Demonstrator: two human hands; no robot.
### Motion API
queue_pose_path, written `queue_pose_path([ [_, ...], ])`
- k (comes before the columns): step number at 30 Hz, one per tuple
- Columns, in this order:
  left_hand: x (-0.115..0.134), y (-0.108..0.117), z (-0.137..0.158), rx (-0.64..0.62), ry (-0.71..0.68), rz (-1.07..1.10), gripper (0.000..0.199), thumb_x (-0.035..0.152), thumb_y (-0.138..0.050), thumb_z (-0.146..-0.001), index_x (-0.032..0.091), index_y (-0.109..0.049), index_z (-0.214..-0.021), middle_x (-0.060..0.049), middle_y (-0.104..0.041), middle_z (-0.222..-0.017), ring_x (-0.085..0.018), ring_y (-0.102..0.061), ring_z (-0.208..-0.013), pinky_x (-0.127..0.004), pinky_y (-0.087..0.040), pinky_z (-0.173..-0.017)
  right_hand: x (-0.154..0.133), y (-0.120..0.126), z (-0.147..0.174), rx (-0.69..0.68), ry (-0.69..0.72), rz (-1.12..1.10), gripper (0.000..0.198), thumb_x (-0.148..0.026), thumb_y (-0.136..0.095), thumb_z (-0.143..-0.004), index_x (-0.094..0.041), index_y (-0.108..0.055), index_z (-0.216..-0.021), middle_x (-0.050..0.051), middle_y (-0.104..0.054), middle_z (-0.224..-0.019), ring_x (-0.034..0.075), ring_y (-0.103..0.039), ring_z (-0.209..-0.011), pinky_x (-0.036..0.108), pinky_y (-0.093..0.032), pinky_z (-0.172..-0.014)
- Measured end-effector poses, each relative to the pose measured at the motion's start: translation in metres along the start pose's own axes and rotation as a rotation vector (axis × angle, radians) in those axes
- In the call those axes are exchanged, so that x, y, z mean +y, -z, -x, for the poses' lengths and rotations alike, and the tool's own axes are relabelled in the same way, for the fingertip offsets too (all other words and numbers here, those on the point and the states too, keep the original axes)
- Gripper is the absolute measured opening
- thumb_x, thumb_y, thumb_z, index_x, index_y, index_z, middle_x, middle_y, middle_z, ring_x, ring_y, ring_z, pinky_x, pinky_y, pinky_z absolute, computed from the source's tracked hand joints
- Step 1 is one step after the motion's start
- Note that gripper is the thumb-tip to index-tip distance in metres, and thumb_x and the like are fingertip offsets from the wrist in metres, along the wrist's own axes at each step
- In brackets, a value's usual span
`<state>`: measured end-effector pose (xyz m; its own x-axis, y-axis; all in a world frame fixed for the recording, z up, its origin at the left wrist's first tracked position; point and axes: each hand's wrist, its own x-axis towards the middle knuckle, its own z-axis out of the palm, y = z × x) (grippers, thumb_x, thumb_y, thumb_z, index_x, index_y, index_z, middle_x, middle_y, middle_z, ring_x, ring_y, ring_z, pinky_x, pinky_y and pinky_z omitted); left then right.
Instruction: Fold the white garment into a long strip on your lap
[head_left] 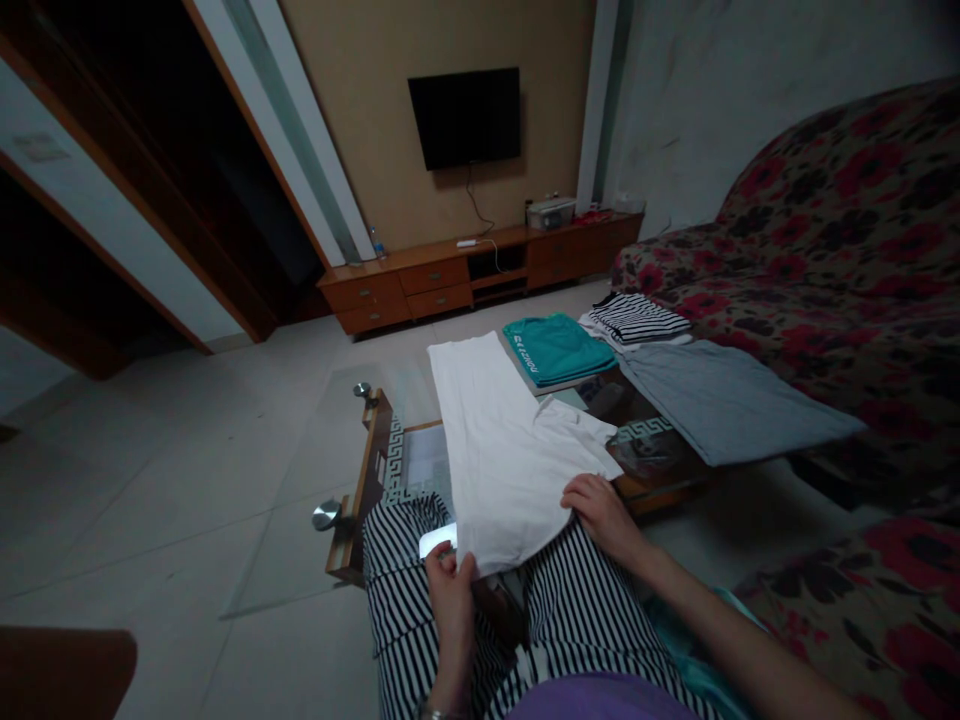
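A white T-shirt [499,440], folded lengthwise, lies across the glass coffee table with its near end over my knees. My left hand [450,575] pinches the near left corner of the shirt between thumb and fingers. At the shirt's near right edge, below the sleeve, my right hand [600,508] grips the cloth with its fingers closed. Beyond the sleeve sits a folded teal garment [559,348] with white lettering. A grey garment [731,400] is spread flat to the right, hanging past the table's edge.
Folded black-and-white striped clothing [641,318] lies at the table's far right corner. The glass tabletop [300,490] extends left on metal-capped supports. A flowered sofa [847,220] stands along the right. Farther back are a wooden TV cabinet [435,275] and a wall-mounted television [469,118].
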<state>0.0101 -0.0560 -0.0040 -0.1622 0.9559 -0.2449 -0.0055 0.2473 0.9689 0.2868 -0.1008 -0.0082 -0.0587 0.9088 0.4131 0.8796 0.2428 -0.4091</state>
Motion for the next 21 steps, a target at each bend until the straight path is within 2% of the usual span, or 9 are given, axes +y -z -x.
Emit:
queue_pose_path([
  [3, 0.009, 0.016, -0.015, 0.069, -0.052, 0.014, 0.044, 0.033, -0.063, -0.062, 0.018, -0.048, -0.101, 0.0, -0.061, -0.073, -0.016, -0.061, -0.063, -0.029, -0.049, -0.061, -0.015, -0.011, -0.007, -0.028, -0.024, -0.023, 0.019, -0.008, -0.05, -0.085, -0.019, -0.065, -0.088, 0.007, -0.062, -0.091, 0.021, -0.052, -0.094, 0.038, -0.038, -0.086],
  [6, 0.017, 0.049, -0.035, 0.18, -0.091, -0.039, 0.044, 0.035, -0.065, -0.059, 0.018, -0.052, -0.098, 0.0, -0.061, -0.074, -0.016, -0.058, -0.064, -0.028, -0.047, -0.061, -0.038, -0.021, -0.01, -0.063, 0.019, -0.1, 0.014, -0.014, -0.055, -0.087, -0.02, -0.065, -0.094, 0.006, -0.062, -0.094, 0.02, -0.052, -0.094, 0.035, -0.039, -0.085],
  [10, 0.023, 0.101, -0.069, 0.279, -0.144, -0.189, 0.04, 0.04, -0.065, -0.059, 0.017, -0.058, -0.091, -0.002, -0.061, -0.078, -0.019, -0.057, -0.069, -0.033, -0.047, -0.066, -0.066, -0.022, -0.012, -0.135, 0.107, -0.295, 0.021, -0.026, -0.062, -0.086, -0.021, -0.064, -0.106, 0.005, -0.063, -0.102, 0.018, -0.053, -0.097, 0.031, -0.042, -0.086],
  [13, 0.036, 0.12, -0.085, 0.411, -0.324, -0.456, 0.031, 0.036, -0.06, -0.06, 0.017, -0.059, -0.085, -0.005, -0.059, -0.079, -0.025, -0.056, -0.078, -0.043, -0.046, -0.076, -0.061, -0.011, -0.015, -0.075, 0.042, -0.365, 0.017, -0.02, -0.055, -0.089, -0.019, -0.063, -0.104, 0.005, -0.063, -0.101, 0.016, -0.054, -0.097, 0.029, -0.043, -0.086],
  [15, 0.048, 0.11, -0.083, 0.458, -0.532, -0.674, 0.025, 0.03, -0.056, -0.064, 0.016, -0.06, -0.084, -0.008, -0.057, -0.082, -0.03, -0.054, -0.09, -0.048, -0.043, -0.085, -0.043, -0.003, -0.018, 0.0, -0.08, -0.295, 0.02, -0.009, -0.049, -0.088, -0.018, -0.064, -0.097, 0.005, -0.063, -0.096, 0.016, -0.054, -0.095, 0.029, -0.042, -0.086],
  [17, 0.056, 0.08, -0.068, 0.344, -0.742, -0.784, 0.021, 0.027, -0.052, -0.071, 0.017, -0.06, -0.088, -0.01, -0.056, -0.089, -0.031, -0.051, -0.098, -0.048, -0.04, -0.09, -0.018, 0.002, -0.022, 0.031, -0.208, -0.153, 0.025, -0.002, -0.046, -0.084, -0.017, -0.065, -0.091, 0.006, -0.062, -0.093, 0.018, -0.052, -0.095, 0.03, -0.041, -0.084],
  [18, 0.058, 0.059, -0.057, 0.217, -0.821, -0.792, 0.021, 0.026, -0.049, -0.076, 0.018, -0.06, -0.092, -0.01, -0.056, -0.093, -0.029, -0.051, -0.098, -0.046, -0.041, -0.09, -0.007, 0.003, -0.023, 0.021, -0.251, -0.08, 0.026, -0.001, -0.046, -0.083, -0.017, -0.066, -0.09, 0.006, -0.062, -0.093, 0.018, -0.052, -0.095, 0.03, -0.041, -0.084],
  [21, 0.05, -0.015, -0.014, -0.328, -0.94, -0.834, 0.026, 0.018, -0.046, -0.083, 0.02, -0.059, -0.105, -0.01, -0.056, -0.103, -0.024, -0.052, -0.098, -0.038, -0.044, -0.085, 0.017, 0.002, -0.026, -0.051, -0.288, 0.059, 0.021, -0.004, -0.051, -0.082, -0.017, -0.066, -0.089, 0.006, -0.061, -0.094, 0.019, -0.05, -0.095, 0.029, -0.04, -0.083],
])
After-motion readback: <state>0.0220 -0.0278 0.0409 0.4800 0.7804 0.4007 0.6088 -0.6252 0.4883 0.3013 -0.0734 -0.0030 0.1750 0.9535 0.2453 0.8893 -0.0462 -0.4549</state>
